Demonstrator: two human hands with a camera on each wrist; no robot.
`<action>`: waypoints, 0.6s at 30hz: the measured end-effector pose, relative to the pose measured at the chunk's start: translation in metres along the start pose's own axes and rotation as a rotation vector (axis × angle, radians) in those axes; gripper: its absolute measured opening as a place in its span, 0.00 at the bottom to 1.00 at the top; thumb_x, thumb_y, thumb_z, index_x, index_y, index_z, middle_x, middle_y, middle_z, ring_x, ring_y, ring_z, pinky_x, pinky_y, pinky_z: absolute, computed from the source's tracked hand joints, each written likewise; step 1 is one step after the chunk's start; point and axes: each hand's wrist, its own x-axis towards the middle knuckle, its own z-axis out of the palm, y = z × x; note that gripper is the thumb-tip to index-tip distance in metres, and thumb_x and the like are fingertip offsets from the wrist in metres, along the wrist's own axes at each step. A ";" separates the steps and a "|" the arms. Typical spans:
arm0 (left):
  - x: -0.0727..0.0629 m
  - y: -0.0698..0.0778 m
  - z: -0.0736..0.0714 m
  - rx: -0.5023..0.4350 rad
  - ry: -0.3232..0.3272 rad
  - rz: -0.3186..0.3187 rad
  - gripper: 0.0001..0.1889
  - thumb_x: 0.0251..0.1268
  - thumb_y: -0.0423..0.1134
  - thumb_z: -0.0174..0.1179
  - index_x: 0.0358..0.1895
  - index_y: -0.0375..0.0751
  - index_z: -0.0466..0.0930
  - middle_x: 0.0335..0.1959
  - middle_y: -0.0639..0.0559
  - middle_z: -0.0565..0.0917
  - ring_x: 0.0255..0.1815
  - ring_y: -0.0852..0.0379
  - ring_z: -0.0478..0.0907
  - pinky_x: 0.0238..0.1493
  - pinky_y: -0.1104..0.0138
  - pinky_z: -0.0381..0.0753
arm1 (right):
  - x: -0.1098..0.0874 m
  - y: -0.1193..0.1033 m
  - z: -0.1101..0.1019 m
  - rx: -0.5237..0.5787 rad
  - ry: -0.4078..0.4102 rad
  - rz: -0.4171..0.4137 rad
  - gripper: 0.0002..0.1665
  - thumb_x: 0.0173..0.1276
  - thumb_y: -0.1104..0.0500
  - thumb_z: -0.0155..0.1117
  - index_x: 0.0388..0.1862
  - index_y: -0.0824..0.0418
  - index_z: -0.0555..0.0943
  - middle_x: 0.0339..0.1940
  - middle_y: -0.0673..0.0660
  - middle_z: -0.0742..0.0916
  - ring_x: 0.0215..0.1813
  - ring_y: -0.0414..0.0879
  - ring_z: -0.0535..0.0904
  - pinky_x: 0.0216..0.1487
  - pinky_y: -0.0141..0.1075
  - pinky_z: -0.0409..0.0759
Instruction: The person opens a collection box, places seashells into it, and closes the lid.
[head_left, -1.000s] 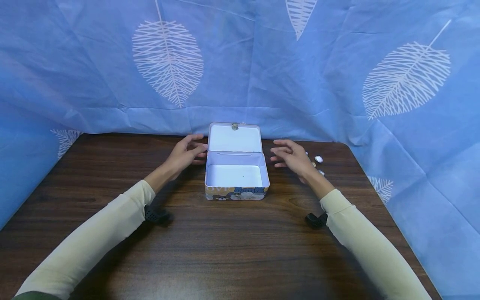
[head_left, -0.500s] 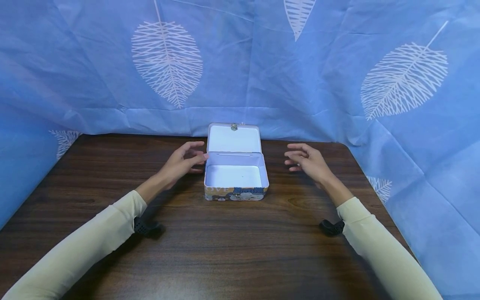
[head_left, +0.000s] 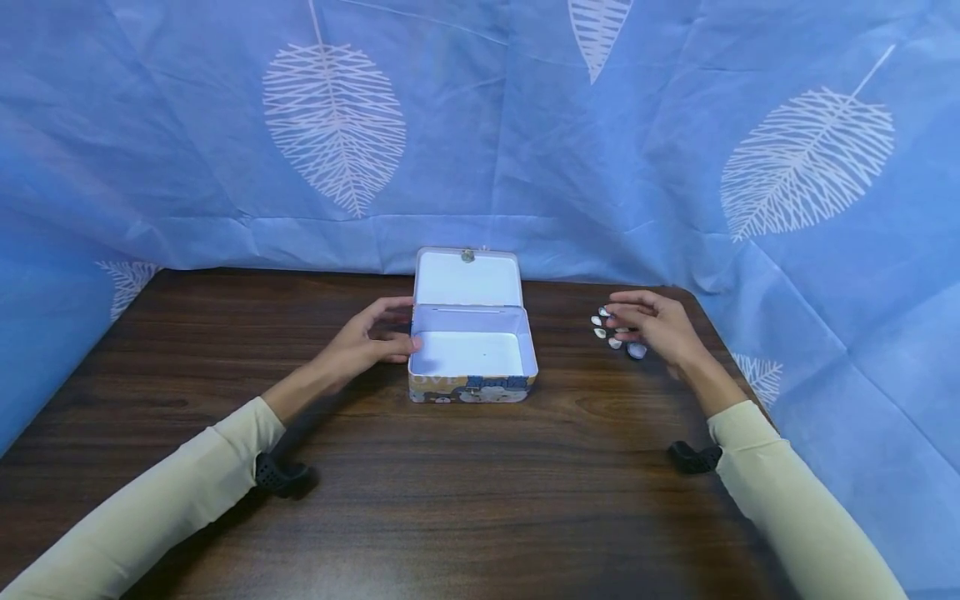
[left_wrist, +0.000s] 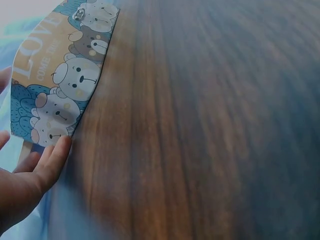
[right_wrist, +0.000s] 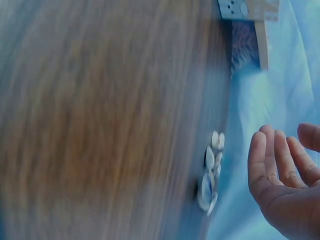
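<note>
A tin box [head_left: 495,390] stands in the middle of the table with its lid [head_left: 468,281] raised and its white inside showing. Bear pictures and the word LOVE cover its front [left_wrist: 75,75]. My left hand [head_left: 352,343] is at the box's left side, fingers stretched along it and thumb by the rim. To the right, my right hand [head_left: 667,333] hovers above several pale seashells [head_left: 599,333], partly hiding them. Its fingers are relaxed and hold nothing. In the right wrist view, the seashells [right_wrist: 206,187] lie apart from my right hand [right_wrist: 285,185].
The dark wooden table [head_left: 480,500] ends at the back against a blue cloth [head_left: 480,125] with white leaf prints. This cloth also hangs along both sides. A black wrist device [head_left: 281,477] sits under each sleeve.
My right hand has moved away from the box to the right, over the seashells. My left hand has slid slightly toward me along the box's left side. The box stays put.
</note>
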 end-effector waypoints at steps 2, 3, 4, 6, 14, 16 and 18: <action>-0.002 0.001 0.000 0.008 -0.005 0.000 0.42 0.78 0.36 0.73 0.89 0.48 0.63 0.86 0.36 0.67 0.78 0.32 0.76 0.66 0.54 0.93 | 0.001 0.002 -0.006 0.011 0.016 -0.004 0.29 0.90 0.52 0.63 0.80 0.67 0.75 0.47 0.32 0.93 0.52 0.34 0.93 0.58 0.36 0.94; -0.002 0.002 0.000 0.013 -0.004 -0.001 0.42 0.78 0.36 0.74 0.89 0.48 0.64 0.86 0.36 0.67 0.78 0.32 0.75 0.65 0.55 0.93 | 0.002 0.003 -0.009 0.024 0.025 -0.007 0.28 0.90 0.53 0.65 0.78 0.67 0.76 0.46 0.32 0.93 0.51 0.33 0.93 0.57 0.35 0.94; -0.003 0.002 0.000 0.016 -0.005 0.000 0.42 0.77 0.36 0.74 0.89 0.48 0.64 0.86 0.36 0.66 0.79 0.32 0.74 0.65 0.56 0.93 | 0.002 0.005 -0.012 0.037 0.033 -0.011 0.26 0.89 0.54 0.65 0.76 0.66 0.78 0.46 0.33 0.94 0.50 0.33 0.93 0.56 0.34 0.94; -0.003 0.003 0.001 0.016 -0.006 0.002 0.42 0.77 0.36 0.74 0.89 0.47 0.65 0.86 0.37 0.66 0.80 0.31 0.74 0.64 0.59 0.92 | 0.003 0.010 -0.018 0.091 0.052 -0.021 0.20 0.87 0.56 0.68 0.70 0.62 0.81 0.46 0.34 0.94 0.48 0.33 0.93 0.54 0.33 0.94; -0.001 0.001 0.001 -0.023 -0.027 0.018 0.37 0.80 0.33 0.71 0.87 0.46 0.68 0.88 0.37 0.65 0.81 0.29 0.73 0.65 0.59 0.92 | 0.013 0.031 -0.037 0.254 0.090 -0.043 0.10 0.83 0.63 0.71 0.49 0.46 0.90 0.43 0.38 0.95 0.44 0.34 0.95 0.51 0.30 0.93; -0.001 0.000 0.001 -0.010 -0.029 0.027 0.35 0.82 0.34 0.70 0.87 0.46 0.70 0.88 0.39 0.66 0.80 0.32 0.75 0.66 0.58 0.92 | 0.015 0.035 -0.040 0.263 0.095 -0.030 0.11 0.83 0.63 0.71 0.47 0.45 0.91 0.42 0.38 0.95 0.43 0.33 0.94 0.50 0.29 0.93; -0.001 0.000 0.001 0.006 -0.031 0.037 0.34 0.83 0.36 0.69 0.86 0.46 0.70 0.89 0.40 0.66 0.79 0.34 0.77 0.67 0.56 0.92 | 0.016 0.037 -0.043 0.256 0.102 -0.011 0.11 0.82 0.63 0.73 0.46 0.44 0.91 0.41 0.38 0.95 0.42 0.32 0.94 0.50 0.29 0.93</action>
